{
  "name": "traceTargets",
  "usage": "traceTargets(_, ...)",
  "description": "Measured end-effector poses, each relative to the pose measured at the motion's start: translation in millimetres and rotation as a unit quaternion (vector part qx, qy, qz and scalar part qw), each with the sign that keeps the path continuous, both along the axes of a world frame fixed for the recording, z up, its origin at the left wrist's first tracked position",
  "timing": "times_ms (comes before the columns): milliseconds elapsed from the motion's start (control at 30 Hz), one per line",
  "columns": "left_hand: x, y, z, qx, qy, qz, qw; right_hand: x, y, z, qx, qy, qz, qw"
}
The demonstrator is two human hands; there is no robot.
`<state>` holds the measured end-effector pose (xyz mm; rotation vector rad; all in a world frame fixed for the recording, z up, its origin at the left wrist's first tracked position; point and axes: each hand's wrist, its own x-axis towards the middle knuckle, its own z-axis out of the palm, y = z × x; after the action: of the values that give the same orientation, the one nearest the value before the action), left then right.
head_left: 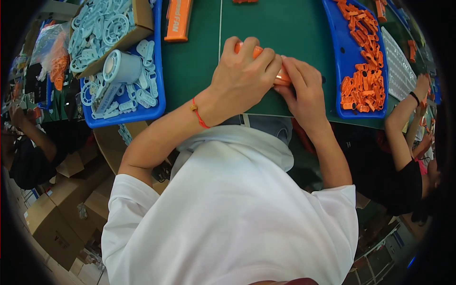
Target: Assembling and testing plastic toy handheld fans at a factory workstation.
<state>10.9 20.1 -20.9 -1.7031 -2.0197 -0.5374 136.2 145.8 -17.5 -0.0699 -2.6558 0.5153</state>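
Both my hands are closed around one orange plastic piece (282, 77) over the green tabletop. My left hand (247, 76) wraps over its upper left part, with the back of the hand hiding most of it. The fingers and thumb of my right hand (302, 85) grip its lower right end. Only slivers of the piece show between the fingers, so its full shape is hidden. It resembles the long orange casing (178, 20) that lies on the table beyond my left forearm.
A blue tray (161, 95) on the left holds light-blue plastic parts and a cardboard box (143, 21) full of more. On the right, another blue tray (338, 52) carries small orange parts. A white perforated tray (398, 64) lies beside it. People work on both sides.
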Motion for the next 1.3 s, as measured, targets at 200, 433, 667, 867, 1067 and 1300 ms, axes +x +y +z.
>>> traceTargets(200, 11.8, -16.0, 18.7, 0.174, -0.217, 0.040, 0.960, -0.2, 1.7, 9.1, -0.125, -0.043, -0.028, 0.991)
traceTargets(433, 31.6, -1.1, 15.3, 0.161, -0.745, -0.118, 0.637, -0.7, -4.9, 32.0, -0.635, -0.007, -0.026, 0.772)
traceTargets(667, 14.5, 21.0, 38.3, 0.166, -0.830, -0.144, 0.512, -13.0, 7.8, 48.0, -0.378, 0.014, -0.056, 0.924)
traceTargets(867, -31.0, 100.8, 64.4, 0.073, -0.822, -0.039, 0.563, 56.5, 116.9, 76.7, -0.068, -0.216, -0.169, 0.959)
traceTargets(1067, -201.2, 266.9, 35.4, -0.022, -0.533, 0.205, 0.820, 41.5, 110.5, 66.7, -0.096, -0.301, -0.083, 0.945)
traceTargets(1300, -269.2, 267.2, 46.7, -0.108, -0.304, 0.349, 0.880, 44.2, 118.6, 55.0, -0.058, -0.278, -0.071, 0.956)
